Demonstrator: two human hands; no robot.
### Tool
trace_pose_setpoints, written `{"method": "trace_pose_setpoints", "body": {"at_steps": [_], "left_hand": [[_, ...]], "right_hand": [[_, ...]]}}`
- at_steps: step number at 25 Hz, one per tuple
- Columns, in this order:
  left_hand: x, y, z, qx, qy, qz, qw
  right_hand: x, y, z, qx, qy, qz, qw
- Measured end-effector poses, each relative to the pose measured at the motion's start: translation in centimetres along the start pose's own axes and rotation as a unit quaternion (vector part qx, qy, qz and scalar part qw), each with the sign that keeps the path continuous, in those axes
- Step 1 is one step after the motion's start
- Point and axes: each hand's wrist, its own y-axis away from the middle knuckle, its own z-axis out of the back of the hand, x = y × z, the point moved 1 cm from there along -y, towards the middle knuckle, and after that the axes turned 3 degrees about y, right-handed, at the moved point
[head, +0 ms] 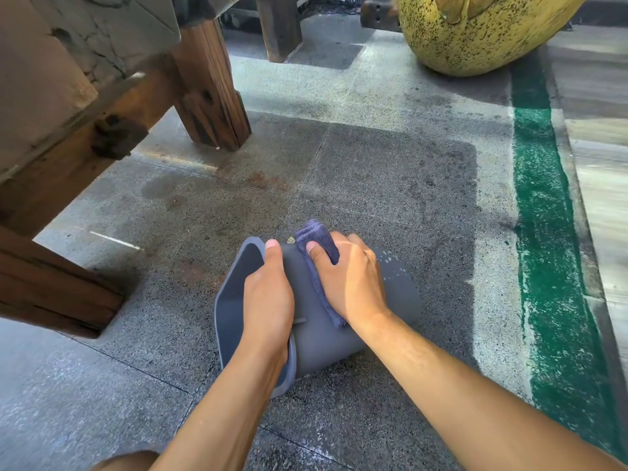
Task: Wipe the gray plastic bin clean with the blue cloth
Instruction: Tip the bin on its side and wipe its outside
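Observation:
The gray plastic bin [312, 338] lies on its side on the stone floor, its open mouth facing left. My left hand [268, 297] grips the bin's rim, thumb on the outer wall and fingers hidden inside the mouth. My right hand [350, 280] presses the folded blue cloth [319, 246] flat against the bin's upward-facing outer wall. The cloth sticks out past my fingertips and along the edge of my palm. The bin's base end, to the right, carries pale specks.
A heavy wooden table with thick legs [210, 93] stands at the left and back. A large yellow speckled pot [475, 32] sits at the back right. A green painted stripe [543, 215] runs along the floor on the right, beside wooden decking.

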Motion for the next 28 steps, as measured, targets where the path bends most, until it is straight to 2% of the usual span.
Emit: {"method": "trace_pose_setpoints", "body": {"at_steps": [5, 10, 16, 23, 28], "left_hand": [[0.2, -0.6, 0.5, -0.003, -0.007, 0.003, 1.000], [0.2, -0.8, 0.8, -0.005, -0.038, -0.028, 0.999], [0.6, -1.2, 1.2, 0.014, 0.021, -0.015, 1.000], [0.7, -1.2, 1.7, 0.017, -0.002, -0.023, 1.000], [1.6, -1.2, 1.6, 0.030, -0.002, -0.057, 0.998]], "right_hand": [[-1.3, -0.7, -0.2, -0.006, -0.013, -0.013, 1.000], [-2.6, -1.4, -0.3, -0.002, -0.021, -0.037, 0.999], [-4.5, -2.5, -0.4, -0.016, -0.013, -0.057, 0.998], [-7.6, -3.6, 0.1, -0.032, 0.030, -0.066, 0.997], [-9.5, -4.7, 0.6, -0.040, 0.019, -0.113, 0.993]]}}
